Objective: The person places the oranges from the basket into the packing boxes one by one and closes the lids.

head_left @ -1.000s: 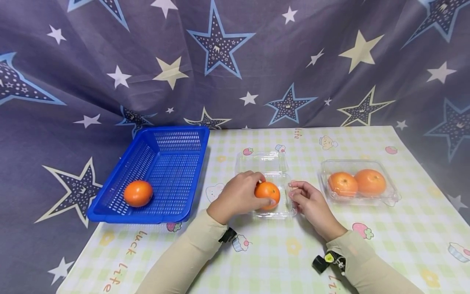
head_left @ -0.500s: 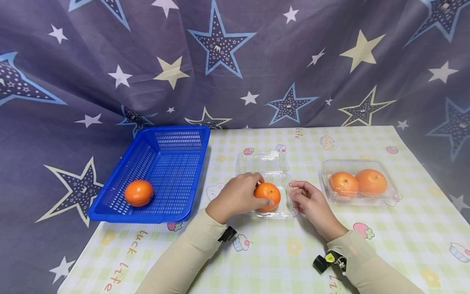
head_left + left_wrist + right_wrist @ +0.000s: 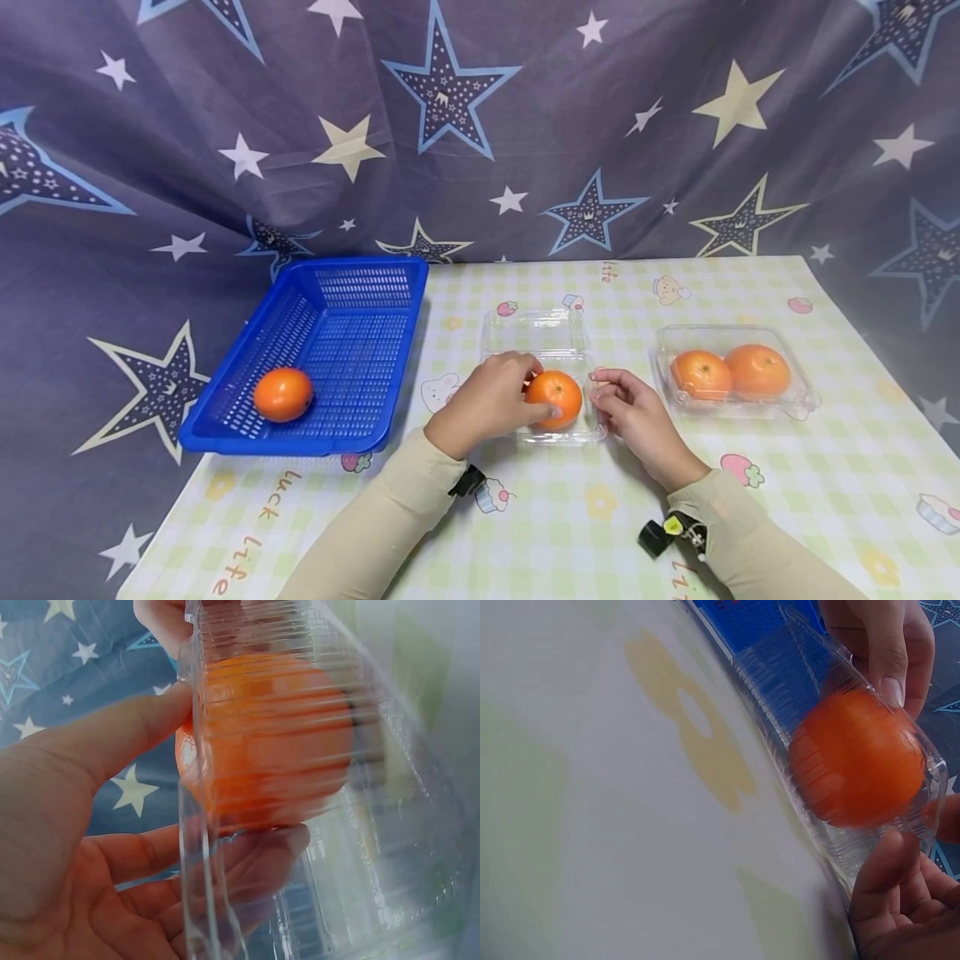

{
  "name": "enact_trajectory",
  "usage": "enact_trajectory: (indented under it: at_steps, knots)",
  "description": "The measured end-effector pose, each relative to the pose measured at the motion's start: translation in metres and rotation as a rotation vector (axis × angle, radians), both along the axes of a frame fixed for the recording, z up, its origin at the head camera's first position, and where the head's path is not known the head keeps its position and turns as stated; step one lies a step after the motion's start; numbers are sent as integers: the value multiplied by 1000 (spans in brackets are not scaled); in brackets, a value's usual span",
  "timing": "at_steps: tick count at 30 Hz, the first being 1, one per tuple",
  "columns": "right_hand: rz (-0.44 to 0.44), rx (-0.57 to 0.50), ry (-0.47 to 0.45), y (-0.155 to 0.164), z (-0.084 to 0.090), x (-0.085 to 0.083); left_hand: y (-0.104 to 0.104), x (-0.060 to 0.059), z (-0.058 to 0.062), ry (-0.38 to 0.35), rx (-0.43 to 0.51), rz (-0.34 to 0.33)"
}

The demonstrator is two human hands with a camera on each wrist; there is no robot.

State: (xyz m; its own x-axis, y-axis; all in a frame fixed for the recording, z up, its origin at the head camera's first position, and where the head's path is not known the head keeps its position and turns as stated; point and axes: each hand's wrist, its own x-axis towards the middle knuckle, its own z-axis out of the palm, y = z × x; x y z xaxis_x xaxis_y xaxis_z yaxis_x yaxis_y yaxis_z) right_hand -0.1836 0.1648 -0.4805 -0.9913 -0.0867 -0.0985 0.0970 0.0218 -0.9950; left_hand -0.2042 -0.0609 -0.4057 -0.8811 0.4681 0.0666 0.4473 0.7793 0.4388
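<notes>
- By the left hand (image 3: 491,398) an orange (image 3: 555,402) is gripped; the thumb is laid on its near side, and the fingers on its far side.
- This orange is held within the base of an open box (image 3: 573,437) of clear plastic; whether the bottom is touched cannot be told.
- The lid (image 3: 535,332) of this box is folded back, away from the person.
- By the right hand (image 3: 641,421) the right rim of the same box is pinched between thumb and fingers.
- To the left, a blue basket (image 3: 352,358) is placed on the checked tablecloth (image 3: 555,533); one loose orange (image 3: 282,395) is contained in its front part.
- To the right, near the right hand, a filled box (image 3: 731,335) is seen, where two oranges (image 3: 757,372) are set side by side.
- Behind the table, a dark curtain (image 3: 480,192) is hung, printed with stars.
</notes>
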Motion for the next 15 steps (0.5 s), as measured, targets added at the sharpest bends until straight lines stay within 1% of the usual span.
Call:
enact_trajectory:
  at_steps: [15]
  knots:
    - [2, 1, -4, 0, 0, 0, 5, 2, -2, 6, 61, -16]
